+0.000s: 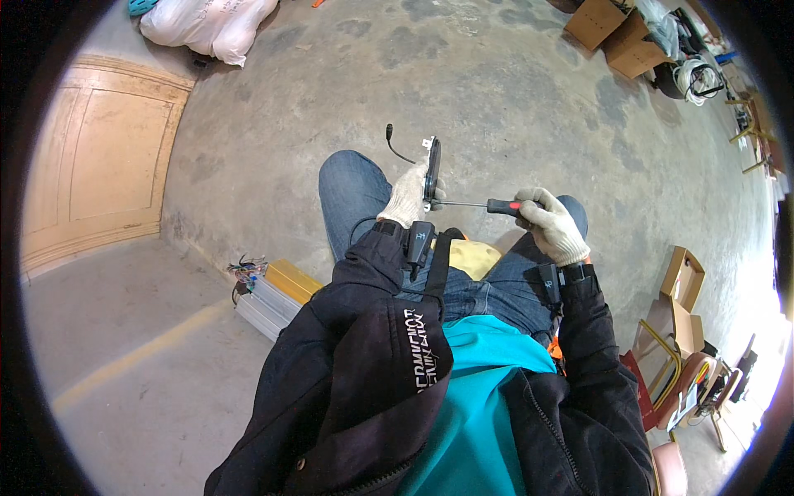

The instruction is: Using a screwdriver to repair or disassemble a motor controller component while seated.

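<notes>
My left hand (405, 198), in a white knit glove, is closed around a flat dark device (433, 168) with pale metal tabs on its edge. The device is seen nearly edge-on, so its face is hidden. A short black cable (400, 154) with a plug at its end sticks up from beside it. In my right hand (552, 229), also gloved, is a screwdriver (502, 207) with a black and red handle. Its shaft points left, and the tip meets the device's lower end by my left fingers. Whether the tip sits in a screw is too small to tell.
Silver and gold metal boxes (291, 283) with loose wires lie on the floor at my left. A wooden panel (107, 157) and a white sack (207, 26) are further off. Cardboard boxes (616, 40) stand far right; an open carton (683, 281) and chairs are at near right.
</notes>
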A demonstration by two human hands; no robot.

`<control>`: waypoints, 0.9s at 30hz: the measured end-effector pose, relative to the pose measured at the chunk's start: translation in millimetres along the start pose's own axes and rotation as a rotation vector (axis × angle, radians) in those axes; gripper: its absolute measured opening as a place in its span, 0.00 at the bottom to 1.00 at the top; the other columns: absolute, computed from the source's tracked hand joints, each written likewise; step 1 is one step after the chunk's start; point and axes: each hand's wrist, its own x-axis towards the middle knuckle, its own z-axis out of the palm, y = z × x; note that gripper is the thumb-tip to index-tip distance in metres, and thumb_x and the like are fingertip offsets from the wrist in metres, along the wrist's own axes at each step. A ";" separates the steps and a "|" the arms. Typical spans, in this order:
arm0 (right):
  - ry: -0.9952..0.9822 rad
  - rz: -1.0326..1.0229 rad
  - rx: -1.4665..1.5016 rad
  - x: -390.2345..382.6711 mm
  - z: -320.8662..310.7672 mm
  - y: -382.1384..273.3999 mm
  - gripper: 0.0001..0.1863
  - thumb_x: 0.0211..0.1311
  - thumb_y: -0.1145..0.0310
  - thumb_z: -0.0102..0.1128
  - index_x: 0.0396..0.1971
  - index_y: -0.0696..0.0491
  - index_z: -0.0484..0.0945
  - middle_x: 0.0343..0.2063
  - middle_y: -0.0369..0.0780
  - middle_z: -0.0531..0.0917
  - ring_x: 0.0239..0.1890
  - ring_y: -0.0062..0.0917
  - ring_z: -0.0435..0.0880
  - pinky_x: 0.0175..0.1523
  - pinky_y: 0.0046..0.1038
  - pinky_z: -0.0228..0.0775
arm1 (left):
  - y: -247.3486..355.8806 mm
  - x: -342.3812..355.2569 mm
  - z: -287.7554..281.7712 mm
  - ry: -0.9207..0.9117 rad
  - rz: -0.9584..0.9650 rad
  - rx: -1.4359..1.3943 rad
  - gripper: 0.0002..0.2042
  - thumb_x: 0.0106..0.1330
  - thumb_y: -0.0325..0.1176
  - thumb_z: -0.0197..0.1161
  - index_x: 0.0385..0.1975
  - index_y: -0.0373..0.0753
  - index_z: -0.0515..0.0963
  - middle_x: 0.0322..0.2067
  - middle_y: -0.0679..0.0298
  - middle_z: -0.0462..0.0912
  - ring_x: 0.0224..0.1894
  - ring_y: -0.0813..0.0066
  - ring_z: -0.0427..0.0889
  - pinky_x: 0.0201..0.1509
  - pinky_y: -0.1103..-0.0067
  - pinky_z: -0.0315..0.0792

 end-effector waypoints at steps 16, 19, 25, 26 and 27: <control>-0.220 -0.032 -0.360 14.9 39.4 -22.8 0.21 0.60 0.66 0.64 0.50 0.60 0.75 0.39 0.38 0.79 0.39 0.21 0.80 0.45 0.24 0.75 | -5.7 8.8 -7.6 -0.059 -0.089 -0.205 0.21 0.76 0.50 0.53 0.38 0.35 0.76 0.28 0.55 0.81 0.25 0.64 0.83 0.28 0.70 0.83; -0.111 -0.097 -0.600 25.5 74.3 -27.4 0.17 0.57 0.64 0.68 0.43 0.58 0.78 0.30 0.35 0.78 0.35 0.24 0.81 0.43 0.26 0.74 | -5.3 4.2 -0.3 -0.058 -0.101 -0.246 0.21 0.75 0.51 0.55 0.37 0.35 0.76 0.28 0.56 0.80 0.25 0.65 0.83 0.29 0.71 0.83; -0.107 -0.581 -1.140 40.7 123.3 -11.1 0.13 0.54 0.63 0.69 0.39 0.49 0.81 0.34 0.43 0.81 0.42 0.42 0.82 0.47 0.41 0.74 | -8.3 14.3 -10.6 -0.006 -0.104 -0.284 0.18 0.74 0.52 0.57 0.43 0.42 0.78 0.29 0.63 0.79 0.27 0.71 0.81 0.28 0.74 0.79; -0.110 -0.629 -1.208 41.6 122.0 -7.9 0.14 0.54 0.63 0.70 0.41 0.48 0.81 0.36 0.42 0.81 0.44 0.42 0.82 0.48 0.40 0.75 | -2.3 6.4 -1.8 -0.008 -0.108 -0.256 0.19 0.74 0.54 0.57 0.43 0.42 0.78 0.28 0.63 0.79 0.24 0.72 0.80 0.25 0.75 0.75; -0.114 -0.676 -1.277 42.3 120.2 -4.4 0.15 0.55 0.64 0.70 0.43 0.46 0.81 0.39 0.40 0.80 0.46 0.42 0.81 0.50 0.40 0.75 | 3.9 -1.6 7.0 -0.012 -0.111 -0.229 0.20 0.73 0.55 0.58 0.44 0.42 0.78 0.27 0.63 0.79 0.21 0.73 0.78 0.21 0.77 0.72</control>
